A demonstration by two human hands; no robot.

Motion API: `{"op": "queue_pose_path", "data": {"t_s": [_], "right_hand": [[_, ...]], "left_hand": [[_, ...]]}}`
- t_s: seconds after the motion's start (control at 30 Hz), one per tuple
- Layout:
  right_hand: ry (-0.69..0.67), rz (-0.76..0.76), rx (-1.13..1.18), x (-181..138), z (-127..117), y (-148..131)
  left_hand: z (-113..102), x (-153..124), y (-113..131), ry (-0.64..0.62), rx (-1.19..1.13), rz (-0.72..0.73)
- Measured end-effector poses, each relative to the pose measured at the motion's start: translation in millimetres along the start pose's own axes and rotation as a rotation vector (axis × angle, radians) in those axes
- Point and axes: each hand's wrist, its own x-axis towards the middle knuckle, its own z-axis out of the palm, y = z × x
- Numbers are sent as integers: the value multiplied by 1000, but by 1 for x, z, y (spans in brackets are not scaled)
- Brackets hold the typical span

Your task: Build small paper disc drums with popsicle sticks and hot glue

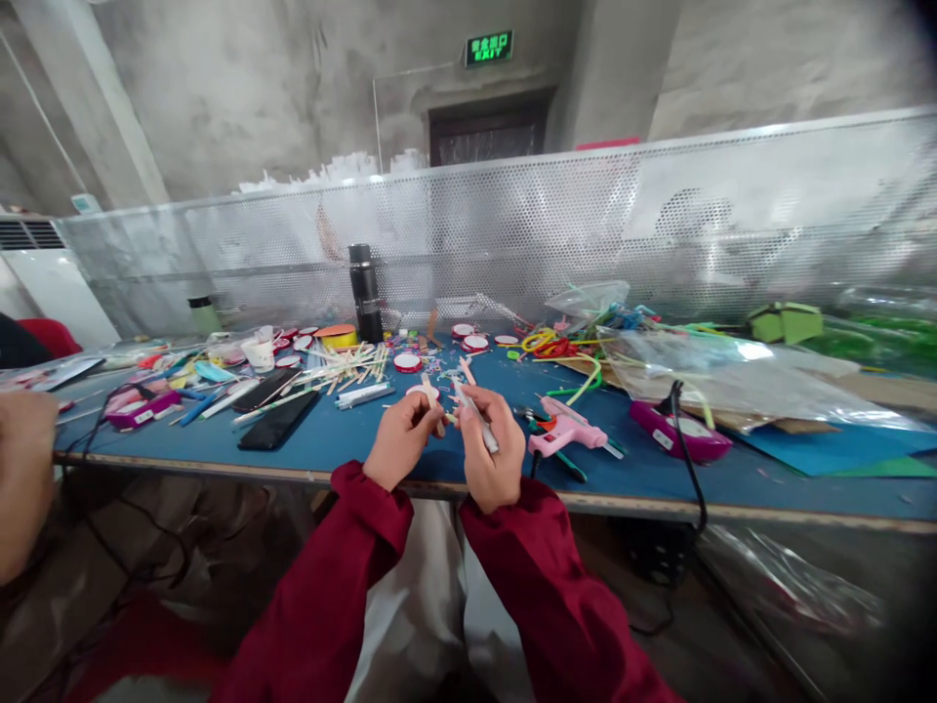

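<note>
My left hand (397, 439), in a dark red sleeve, pinches a flat wooden craft stick (428, 392) near the table's front edge. Close beside it, my right hand (495, 461) is closed around a whitish marker pen (483, 430), tilted with its upper end leaning away from me. Both hands are just above the blue tabletop, with their fingertips nearly meeting. Behind them lie a round red-rimmed lid (408, 362) and a pale blue-white marker (364, 394). A pink glue gun (571, 426) rests to the right of my right hand.
A black phone (278, 421), loose craft sticks (347, 367) and a black thermos (365, 293) are left of centre. Purple boxes (677, 433) with cords stand at both sides. Plastic bags (732, 376) cover the right. Another person's hand (25, 478) shows at far left.
</note>
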Motion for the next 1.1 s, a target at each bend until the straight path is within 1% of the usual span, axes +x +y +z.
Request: {"op": "queue_pose_path", "data": {"t_s": [0.1, 0.2, 0.27, 0.37, 0.47, 0.53, 0.67, 0.8, 0.87, 0.93, 1.03, 1.1], "right_hand": [[69, 108, 88, 1, 4, 2], [68, 179, 150, -2, 5, 5], [48, 205, 157, -6, 5, 7], [51, 232, 150, -12, 3, 6], [70, 239, 134, -16, 1, 0], [74, 226, 117, -15, 1, -5], [99, 190, 100, -7, 6, -13], [125, 135, 72, -5, 11, -11], [145, 124, 47, -9, 12, -8], [165, 132, 52, -13, 12, -6], [167, 152, 75, -16, 11, -5], [153, 158, 68, -16, 10, -6]], "left_hand": [[2, -6, -6, -56, -120, -6], [3, -12, -9, -115, -187, -11], [3, -14, -11, -134, -175, -8], [3, -16, -14, -141, -83, 4], [4, -18, -15, -130, -21, 22], [5, -18, -13, -112, -54, 11], [3, -5, 4, -21, -142, -32], [1, 4, 19, 46, -121, 26], [4, -2, 17, 90, -126, 27], [7, -13, 10, 118, -130, 0], [10, -29, -3, 128, -117, 1], [11, -35, -8, 111, -109, 3]]}}
